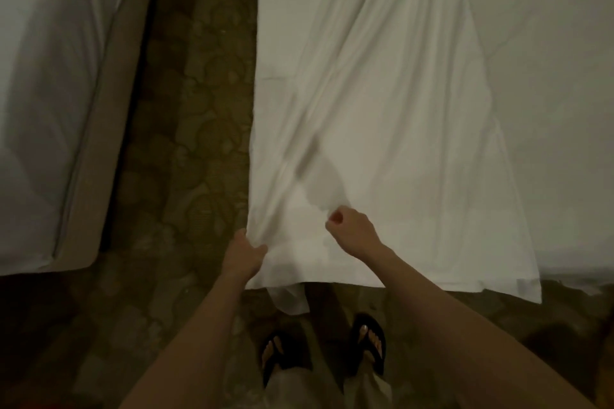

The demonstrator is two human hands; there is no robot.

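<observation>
The person stands at the foot of a pale, bare mattress (548, 76), spreading a creased white cloth bed sheet (382, 109) over it. The job looks to be at an early stage. The sheet lies on the bed as a long, narrow band along the mattress's left side, with diagonal folds running up it, and the wide right part of the mattress is uncovered. The near hem hangs over the foot end, and a small tail of cloth dangles toward the patterned brown carpet (199, 109).

The left hand (244, 256) grips the near left corner of the sheet, its fingers curled round bunched cloth. The right hand (349, 229) is curled into a fist over the sheet's near end. In this dim, slightly blurred view it is not possible to tell whether it pinches a fold or holds nothing.

What seems left is to draw the sheet across to the right, smooth out the folds and tuck in the edges. A second white-covered bed (43, 76) stands to the left, across the carpet.
</observation>
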